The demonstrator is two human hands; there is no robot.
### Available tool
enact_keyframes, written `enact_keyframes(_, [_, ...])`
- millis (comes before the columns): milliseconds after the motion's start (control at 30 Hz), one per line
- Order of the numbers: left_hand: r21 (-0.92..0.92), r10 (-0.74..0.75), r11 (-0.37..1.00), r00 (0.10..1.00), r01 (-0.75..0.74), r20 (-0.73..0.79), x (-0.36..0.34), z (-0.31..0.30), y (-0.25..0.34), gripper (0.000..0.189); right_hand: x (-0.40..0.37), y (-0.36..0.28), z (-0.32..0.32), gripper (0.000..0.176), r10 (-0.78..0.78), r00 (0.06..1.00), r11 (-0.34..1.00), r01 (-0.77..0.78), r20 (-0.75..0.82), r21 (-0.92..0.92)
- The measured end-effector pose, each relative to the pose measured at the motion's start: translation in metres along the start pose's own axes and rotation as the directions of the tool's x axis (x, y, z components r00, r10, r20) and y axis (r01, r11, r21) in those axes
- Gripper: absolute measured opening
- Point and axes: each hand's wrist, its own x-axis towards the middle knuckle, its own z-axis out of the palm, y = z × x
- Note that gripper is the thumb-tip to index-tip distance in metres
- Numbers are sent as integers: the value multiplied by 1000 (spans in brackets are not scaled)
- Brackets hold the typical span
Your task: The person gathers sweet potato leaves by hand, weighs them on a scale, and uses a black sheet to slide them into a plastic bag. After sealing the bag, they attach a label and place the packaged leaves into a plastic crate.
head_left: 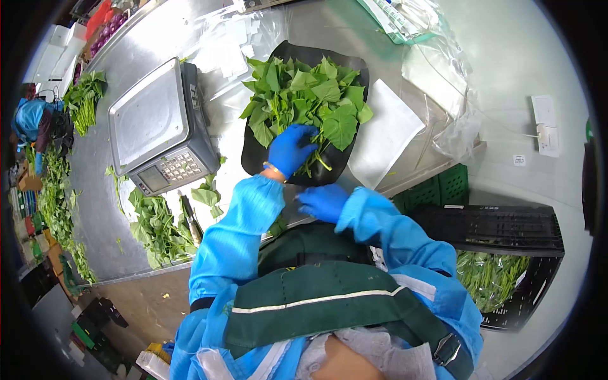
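A heap of leafy greens (326,92) with heart-shaped leaves lies in a black tray (253,158), stems toward me. My left hand (290,152), in a blue glove, reaches over the tray's near part with its fingers curled on the stems. My right hand (324,202), gloved too, is just off the tray's near edge, beside the table edge. Its fingers point left, slightly apart, and nothing shows in them. Left of the tray stands a digital scale (152,123) with a bare metal pan. A knife (190,218) lies among loose greens (158,231) below the scale.
A white sheet (384,133) and plastic bags (453,136) lie right of the tray. Below right, a black crate (544,285) holds bagged greens. More greens (57,190) line the table's far left, where another person (28,120) in blue sleeves works.
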Motion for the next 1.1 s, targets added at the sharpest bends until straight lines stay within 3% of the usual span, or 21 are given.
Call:
enact_keyframes(67, [-134,-76,989,989,59,-126,-13,-17,13,26,-17,21,-21,24,-130,900,980,179,-416,83])
enact_keyframes(100, [-130,-115,987,974,90,-197,-19,-27,11,24,-25,29,-40,24,-127,869,992,114,-479,-55])
enact_keyframes(133, [51,34,999,927,-16,-373,-23,-35,9,19,-29,41,-60,25,-136,832,981,38,-538,-188])
enact_keyframes(267, [131,28,990,815,59,-579,-20,-60,-13,18,-32,108,-109,34,-383,717,789,-74,-583,-610])
enact_keyframes(300, [383,148,917,800,109,-581,-13,-64,-16,17,-24,121,-113,34,-389,715,786,-71,-581,-614])
enact_keyframes(333, [384,150,917,796,110,-587,-7,-65,-28,17,-16,134,-114,29,-406,728,779,-40,-552,-625])
enact_keyframes(400, [85,-191,967,904,240,-382,2,-60,-64,17,-8,138,-118,24,-429,738,768,-6,-520,-641])
enact_keyframes(433, [-26,-254,966,917,258,-307,9,-57,-73,16,-1,135,-121,18,-354,829,773,-2,-434,-634])
enact_keyframes(467, [-24,-247,967,916,253,-317,22,-62,-52,16,7,122,-129,13,-273,900,776,-3,-339,-631])
enact_keyframes(533, [430,28,900,977,67,-210,40,-65,-11,13,5,85,-131,11,-361,870,834,140,-335,-534])
enact_keyframes(567, [415,156,907,971,-69,-179,48,-63,-6,14,7,66,-126,12,-342,887,867,171,-310,-468])
enact_keyframes(600, [414,155,908,972,-70,-177,54,-60,9,14,14,53,-117,14,-259,917,931,153,-305,-332])
enact_keyframes(667, [444,133,858,947,-258,293,61,-57,41,24,33,53,-105,16,-177,941,973,123,-289,-195])
enact_keyframes(700, [448,223,811,907,-376,357,50,-47,16,39,52,69,-92,18,-95,952,985,48,-290,-164])
enact_keyframes(733, [525,59,796,902,-302,429,41,-44,24,55,63,79,-86,20,-15,958,991,-24,-287,-133])
enact_keyframes(767, [580,62,749,906,-320,419,32,-39,23,60,60,74,-94,22,21,971,1000,-18,-238,12])
enact_keyframes(867, [620,52,726,922,-298,382,7,-27,25,66,48,59,-123,23,-82,994,994,87,-70,62])
enact_keyframes(933, [611,51,745,936,-267,347,2,-23,26,66,51,53,-151,26,-152,970,973,181,-189,146])
enact_keyframes(1000, [675,40,682,935,-282,351,-4,-19,25,72,62,53,-174,43,116,889,920,73,-444,386])
enact_keyframes(1033, [676,-3,683,924,-277,382,-4,-23,30,78,76,70,-172,43,107,891,922,77,-441,380])
enact_keyframes(1100, [682,57,700,968,-212,243,-8,-24,39,79,101,110,-156,73,-154,981,980,137,-114,-146])
